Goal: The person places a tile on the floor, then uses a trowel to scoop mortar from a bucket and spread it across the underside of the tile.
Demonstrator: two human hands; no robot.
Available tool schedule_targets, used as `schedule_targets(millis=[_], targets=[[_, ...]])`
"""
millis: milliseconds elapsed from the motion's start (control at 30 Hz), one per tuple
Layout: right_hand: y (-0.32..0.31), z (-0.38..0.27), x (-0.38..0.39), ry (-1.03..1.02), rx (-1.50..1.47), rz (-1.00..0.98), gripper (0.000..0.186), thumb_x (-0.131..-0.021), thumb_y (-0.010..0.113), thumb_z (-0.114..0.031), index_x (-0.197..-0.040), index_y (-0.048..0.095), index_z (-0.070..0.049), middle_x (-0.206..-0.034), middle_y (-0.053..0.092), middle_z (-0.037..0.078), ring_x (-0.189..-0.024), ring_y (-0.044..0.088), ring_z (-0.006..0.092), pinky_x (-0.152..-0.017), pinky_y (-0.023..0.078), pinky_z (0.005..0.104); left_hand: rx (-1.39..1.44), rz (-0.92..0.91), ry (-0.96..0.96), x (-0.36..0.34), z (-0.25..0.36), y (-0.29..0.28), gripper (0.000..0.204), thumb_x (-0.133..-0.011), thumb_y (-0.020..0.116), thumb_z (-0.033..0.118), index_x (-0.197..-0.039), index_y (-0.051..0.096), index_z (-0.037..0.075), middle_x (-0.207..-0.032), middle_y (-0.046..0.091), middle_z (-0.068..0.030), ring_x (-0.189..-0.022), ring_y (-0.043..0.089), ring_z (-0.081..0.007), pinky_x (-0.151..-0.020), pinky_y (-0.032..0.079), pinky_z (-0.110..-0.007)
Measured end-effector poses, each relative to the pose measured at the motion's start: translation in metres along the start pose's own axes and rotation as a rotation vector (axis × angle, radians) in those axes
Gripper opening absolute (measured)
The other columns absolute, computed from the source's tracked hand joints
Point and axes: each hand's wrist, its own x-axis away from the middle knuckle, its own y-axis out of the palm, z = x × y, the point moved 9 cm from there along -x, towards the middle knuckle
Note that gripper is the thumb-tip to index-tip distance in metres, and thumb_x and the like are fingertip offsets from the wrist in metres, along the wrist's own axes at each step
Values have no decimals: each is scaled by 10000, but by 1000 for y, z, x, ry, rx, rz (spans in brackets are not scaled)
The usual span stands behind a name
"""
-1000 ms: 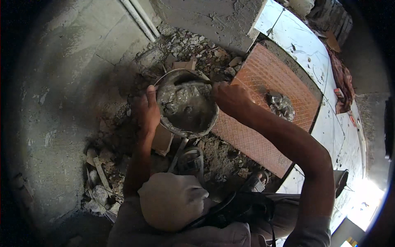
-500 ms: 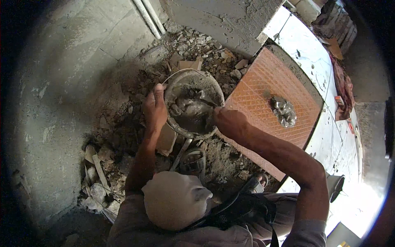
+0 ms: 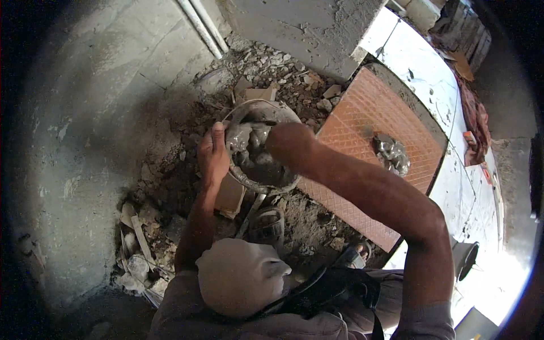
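Note:
A round bucket (image 3: 290,113) with a thin wire handle holds wet grey mortar (image 3: 262,169), glossy and lumpy. My left hand (image 3: 213,157) grips the bucket's left rim, thumb on top; its other fingers are partly hidden. Over the right part of the opening, my right hand (image 3: 292,146) is closed, knuckles up. Whatever it holds is hidden under the hand and behind the forearm. Right of the bucket lies a large orange tile (image 3: 362,113) with a grid-patterned face. A shiny lump of mortar (image 3: 391,153) sits on it, partly behind my right forearm.
Broken rubble (image 3: 283,65) covers the ground around the bucket. A concrete wall (image 3: 85,141) rises at left, with two pipes (image 3: 204,25) at its far end. White tiles (image 3: 428,73) extend along the right, bearing a crumpled reddish cloth (image 3: 475,116). My sandalled feet are below the bucket.
My right hand has moved left and slightly up, from the bucket's right rim to over the mortar. The mortar's surface has shifted. My left hand stays on the rim.

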Motion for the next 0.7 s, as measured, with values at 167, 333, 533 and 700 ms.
schedule_targets(millis=[167,333,533,700], targets=[[9,-42,37,-63,-85,137,135,-767,580,-115,-820,674,-33,-824,651,175,-767,657,317,-640,552,386,43,8,134,1,14,5,657,-915,327,562,-1112,590,-6,-987,629,-169,-914,585,-316,-830,431,-400],[16,-16,65,-38,-33,7,352,-769,559,-148,-1088,514,-8,-786,566,144,-609,623,271,-499,506,377,-133,-5,-19,-2,-3,-2,702,-907,310,587,-1077,596,-30,-936,623,-198,-902,585,-335,-832,426,-417],[-13,75,58,62,200,235,392,-815,522,-147,-1177,437,-23,-799,547,149,-635,633,273,-467,507,392,-46,30,-32,-4,-6,1,551,-936,354,480,-1079,606,11,-1056,594,-221,-982,548,-370,-891,388,-401],[47,67,11,-10,82,135,308,-842,497,-154,-1116,435,-30,-862,566,182,-680,635,309,-554,526,413,-13,-45,-62,0,-4,7,652,-904,347,583,-1111,590,15,-902,608,-156,-839,564,-264,-774,431,-400]])
